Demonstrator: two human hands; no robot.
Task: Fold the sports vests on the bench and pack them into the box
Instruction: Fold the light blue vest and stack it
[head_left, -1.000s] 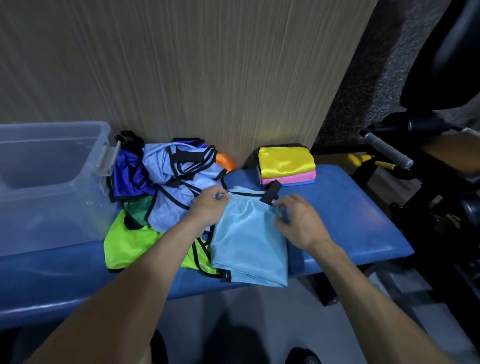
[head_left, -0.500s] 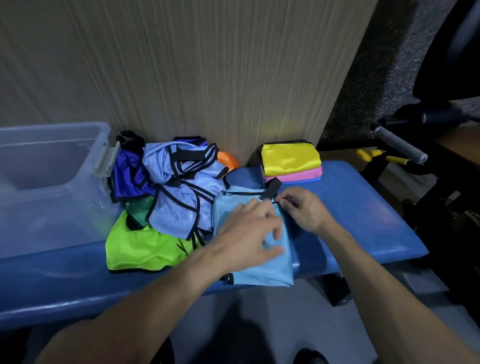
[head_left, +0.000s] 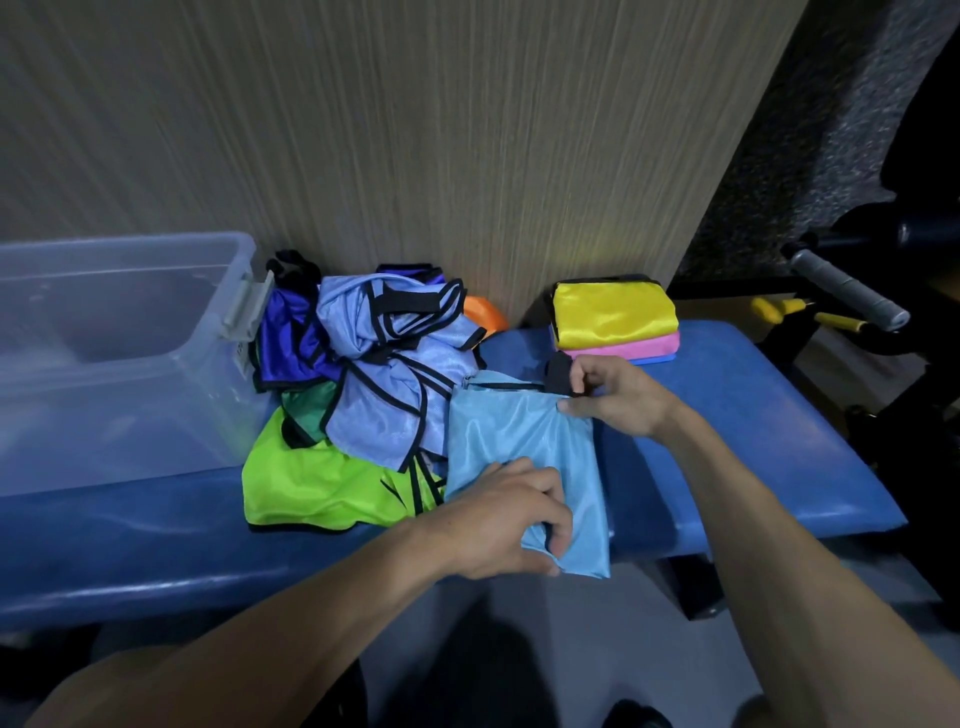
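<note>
So from my head cam I've got the light blue vest (head_left: 524, 431) lying folded lengthwise on the blue bench (head_left: 753, 431), its near end hanging a bit over the front edge. My left hand (head_left: 498, 525) has its fingers curled into the fabric at the near end, gripping it, and my right hand (head_left: 615, 397) is pinching the far right corner right by the black strap (head_left: 558, 375). Just left of it, touching, is the messy pile: a neon green vest (head_left: 317, 488) at the front, lavender vests with black trim (head_left: 384, 395) on top, a dark blue one (head_left: 291, 348) behind and a bit of dark green poking out between. The clear plastic box (head_left: 119, 353) sits at the left end of the bench, right against the pile. Over by the wall on the right there's a neat stack of folded ones, yellow (head_left: 615, 314) on top, pink (head_left: 639, 347) under it and a sliver of blue at the bottom. Something orange (head_left: 485, 313) peeks out behind the pile, can't tell what it is
</note>
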